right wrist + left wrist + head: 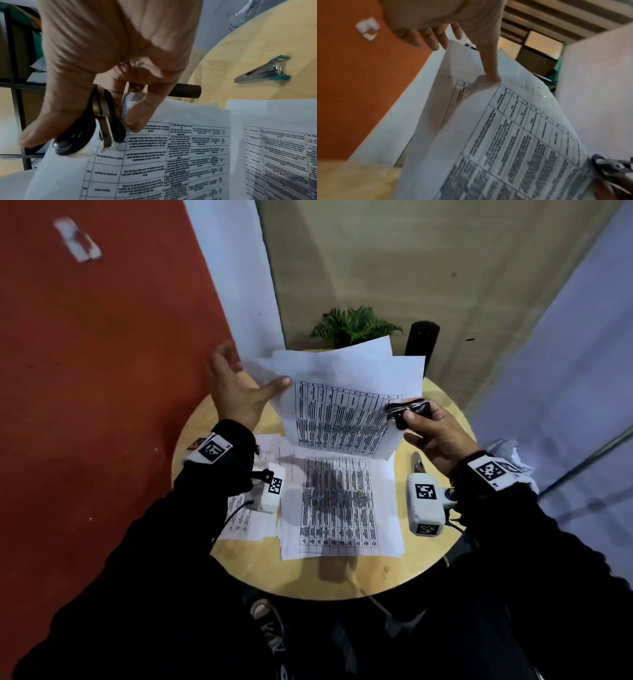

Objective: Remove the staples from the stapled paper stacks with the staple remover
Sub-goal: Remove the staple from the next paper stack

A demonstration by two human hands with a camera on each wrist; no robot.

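A stapled stack of printed table sheets is lifted and fanned above the round wooden table. My right hand grips a black staple remover at the stack's right corner. In the right wrist view the staple remover has its metal jaws on the sheet, and my index fingertip touches the paper beside it. My left hand is spread with straight fingers, its thumb tip touching the stack's left corner. The staple itself is not visible.
Another printed stack lies flat under the lifted one, with more sheets to its left. A green and silver stapler lies on the table at the right. A plant and a black cylinder stand at the far edge.
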